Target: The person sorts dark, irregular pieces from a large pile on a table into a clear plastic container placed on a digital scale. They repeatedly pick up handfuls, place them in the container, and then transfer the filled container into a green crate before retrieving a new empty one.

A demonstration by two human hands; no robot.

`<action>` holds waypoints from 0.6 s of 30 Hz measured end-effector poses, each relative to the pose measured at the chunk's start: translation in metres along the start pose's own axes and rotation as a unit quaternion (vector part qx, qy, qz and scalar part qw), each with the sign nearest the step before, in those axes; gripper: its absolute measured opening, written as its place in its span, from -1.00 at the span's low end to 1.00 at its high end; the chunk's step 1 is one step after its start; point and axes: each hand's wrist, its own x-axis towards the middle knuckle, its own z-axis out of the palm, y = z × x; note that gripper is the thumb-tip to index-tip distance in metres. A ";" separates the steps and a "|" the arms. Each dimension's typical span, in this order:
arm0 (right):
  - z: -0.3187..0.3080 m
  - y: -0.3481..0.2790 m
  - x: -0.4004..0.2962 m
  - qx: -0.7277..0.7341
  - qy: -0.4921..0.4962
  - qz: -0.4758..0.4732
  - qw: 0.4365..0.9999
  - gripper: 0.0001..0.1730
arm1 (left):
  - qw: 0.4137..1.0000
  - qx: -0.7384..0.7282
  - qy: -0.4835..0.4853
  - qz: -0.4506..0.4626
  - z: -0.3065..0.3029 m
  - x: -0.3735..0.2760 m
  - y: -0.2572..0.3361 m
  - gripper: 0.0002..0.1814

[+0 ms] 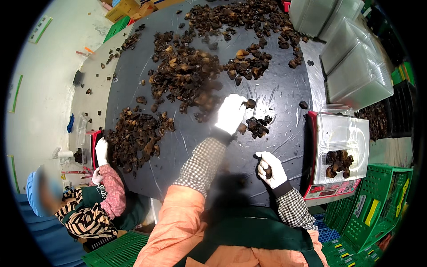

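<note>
My left hand (231,111), in a white glove, reaches over the dark sheet on the table. Its fingertips pinch a dark brown piece of wood ear mushroom (250,103). A small cluster of wood ear mushrooms (258,127) lies just to its right. Nearer to me is my right hand (272,168), also gloved, with its index finger extended and the others curled around a brown mushroom piece (268,172). Right of that hand, a red and white weighing scale (360,153) carries a clear plastic clamshell container (323,163) with several mushrooms (339,163) in it.
Large mushroom heaps (183,73) spread across the table's middle and far end. Stacks of clear plastic containers (358,66) stand at the right. Green crates (377,207) sit at the lower right. At the left, a co-worker's gloved hand (101,152) is beside another scale (95,147).
</note>
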 end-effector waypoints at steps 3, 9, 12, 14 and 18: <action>0.007 -0.004 0.003 -0.014 0.010 -0.003 1.000 -0.61 | 0.998 -0.007 -0.061 0.020 0.010 0.013 0.005 -0.78; 0.004 -0.014 -0.003 0.032 -0.048 -0.022 0.998 -0.09 | 0.993 -0.081 -0.081 -0.004 0.002 0.002 0.022 -0.74; 0.001 -0.015 -0.005 0.048 -0.067 -0.038 0.996 -0.02 | 0.968 -0.193 -0.159 0.025 -0.025 -0.024 0.055 -0.73; -0.004 -0.014 -0.003 0.048 -0.092 -0.057 0.993 -0.04 | 0.952 -0.228 -0.194 0.058 -0.036 -0.043 0.070 -0.71; -0.014 -0.011 -0.003 0.034 -0.049 -0.036 0.998 -0.52 | 0.993 -0.037 -0.100 0.058 -0.021 -0.044 0.051 -0.74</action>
